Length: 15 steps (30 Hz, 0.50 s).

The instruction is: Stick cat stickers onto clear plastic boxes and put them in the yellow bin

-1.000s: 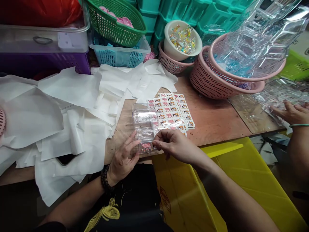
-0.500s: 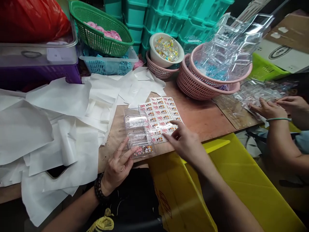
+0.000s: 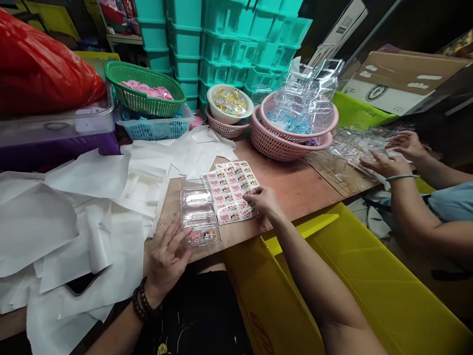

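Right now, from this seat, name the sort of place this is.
Probably a small packing workshop: sticker sheets lie by a clear plastic tray bearing a cartoon label, teal bins stand stacked behind, and a co-worker's hands are among more clear plastic pieces.

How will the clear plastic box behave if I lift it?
The box looks light, being thin clear plastic. Its molded ridges probably make it fairly stiff, though a hard pinch might dent the thin walls.
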Available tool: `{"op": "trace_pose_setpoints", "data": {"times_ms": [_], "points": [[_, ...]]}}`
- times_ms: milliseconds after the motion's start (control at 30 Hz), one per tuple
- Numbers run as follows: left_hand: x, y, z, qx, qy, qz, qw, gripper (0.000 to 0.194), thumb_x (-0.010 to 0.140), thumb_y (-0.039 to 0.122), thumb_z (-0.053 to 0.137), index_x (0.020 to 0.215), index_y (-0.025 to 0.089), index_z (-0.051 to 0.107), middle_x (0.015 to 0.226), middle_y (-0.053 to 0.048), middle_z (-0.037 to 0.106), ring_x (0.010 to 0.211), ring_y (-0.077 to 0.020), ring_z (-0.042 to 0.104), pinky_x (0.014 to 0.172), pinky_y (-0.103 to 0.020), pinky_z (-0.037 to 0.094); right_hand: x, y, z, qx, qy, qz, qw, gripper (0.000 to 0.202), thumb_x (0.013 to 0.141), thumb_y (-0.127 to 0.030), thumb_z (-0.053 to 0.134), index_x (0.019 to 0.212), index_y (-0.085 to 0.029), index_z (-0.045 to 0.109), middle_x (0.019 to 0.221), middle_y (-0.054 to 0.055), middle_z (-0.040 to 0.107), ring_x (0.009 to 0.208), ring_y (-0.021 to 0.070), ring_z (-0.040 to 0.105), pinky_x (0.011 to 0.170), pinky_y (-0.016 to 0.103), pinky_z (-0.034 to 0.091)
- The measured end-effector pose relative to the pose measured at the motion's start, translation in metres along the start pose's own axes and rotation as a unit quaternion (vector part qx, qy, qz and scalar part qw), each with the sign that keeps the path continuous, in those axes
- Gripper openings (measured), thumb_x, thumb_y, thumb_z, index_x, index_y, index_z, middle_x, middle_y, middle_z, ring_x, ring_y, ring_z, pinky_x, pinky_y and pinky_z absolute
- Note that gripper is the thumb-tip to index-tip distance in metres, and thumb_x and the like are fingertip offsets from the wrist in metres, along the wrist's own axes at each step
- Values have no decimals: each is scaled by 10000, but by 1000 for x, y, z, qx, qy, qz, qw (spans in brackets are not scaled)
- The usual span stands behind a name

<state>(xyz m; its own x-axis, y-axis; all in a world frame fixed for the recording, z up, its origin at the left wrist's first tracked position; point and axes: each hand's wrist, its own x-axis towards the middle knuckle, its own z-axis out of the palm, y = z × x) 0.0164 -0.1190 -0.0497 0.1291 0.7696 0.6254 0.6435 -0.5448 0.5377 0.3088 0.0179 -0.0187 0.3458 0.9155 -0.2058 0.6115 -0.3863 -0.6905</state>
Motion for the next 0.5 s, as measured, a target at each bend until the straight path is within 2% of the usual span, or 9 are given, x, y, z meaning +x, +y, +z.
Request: {"op": "trace_pose_setpoints", "data": {"times_ms": [67, 133, 200, 267, 300, 367, 433, 500], "points": [[0, 7, -7, -18, -25, -8, 1000, 594, 803, 154, 700, 1364, 219, 516, 1568, -164, 369, 1316, -360, 533, 1032, -538, 519, -2, -2, -9, 48, 17, -13, 999, 352, 595, -436, 747, 647, -209, 482, 593, -26, 529, 579, 136, 506, 558, 272, 404], [0, 17, -17, -40, -26, -20, 999, 659, 772, 184, 719, 1389, 205, 488, 1613, -173, 263, 1410, -412, 397, 1107, -625, 403, -14, -7, -23, 97, 37, -33, 994, 402, 621, -519, 711, 693, -226, 445, 636, -23, 547, 592, 140, 525, 572, 281, 439], [2, 28, -26, -87, 10, -32, 996, 644, 788, 172, 694, 1394, 225, 481, 1618, -151, 259, 1456, -411, 313, 1154, -660, 301, -39, -15, -41, 163, 45, -62, 984, 456, 639, -588, 694, 761, -241, 424, 718, -7, 588, 629, 155, 571, 614, 306, 492], [10, 40, -31, -181, 46, -62, 980, 644, 835, 208, 671, 1432, 243, 433, 1601, -149, 301, 1448, -378, 347, 1168, -626, 311, -76, -22, -58, 251, 23, -95, 963, 494, 636, -605, 734, 824, -252, 443, 796, 16, 626, 673, 180, 613, 653, 342, 532], [15, 45, -33, -244, 49, -87, 965, 657, 859, 261, 666, 1458, 245, 396, 1589, -158, 327, 1423, -363, 398, 1156, -592, 360, -97, -25, -63, 294, -2, -107, 950, 496, 638, -593, 764, 845, -257, 463, 819, 25, 639, 685, 192, 626, 655, 355, 541], [29, 56, -34, -373, 14, -158, 914, 666, 877, 395, 663, 1458, 228, 383, 1527, -187, 432, 1317, -347, 540, 1069, -524, 499, -139, -30, -66, 334, -66, -110, 934, 458, 673, -567, 782, 846, -261, 489, 837, 33, 665, 693, 208, 645, 650, 371, 555], [41, 63, -36, -466, -37, -247, 849, 577, 870, 466, 668, 1349, 198, 491, 1352, -190, 621, 1125, -336, 684, 913, -487, 613, -172, -32, -59, 332, -159, -105, 924, 392, 732, -540, 762, 847, -253, 520, 833, 35, 687, 717, 213, 662, 666, 374, 569], [47, 65, -40, -511, -65, -318, 796, 435, 856, 439, 700, 1182, 170, 595, 1114, -153, 752, 931, -321, 755, 781, -475, 657, -190, -33, -49, 323, -244, -113, 907, 366, 763, -500, 758, 945, -243, 572, 930, 56, 711, 809, 220, 680, 733, 382, 582]]}}
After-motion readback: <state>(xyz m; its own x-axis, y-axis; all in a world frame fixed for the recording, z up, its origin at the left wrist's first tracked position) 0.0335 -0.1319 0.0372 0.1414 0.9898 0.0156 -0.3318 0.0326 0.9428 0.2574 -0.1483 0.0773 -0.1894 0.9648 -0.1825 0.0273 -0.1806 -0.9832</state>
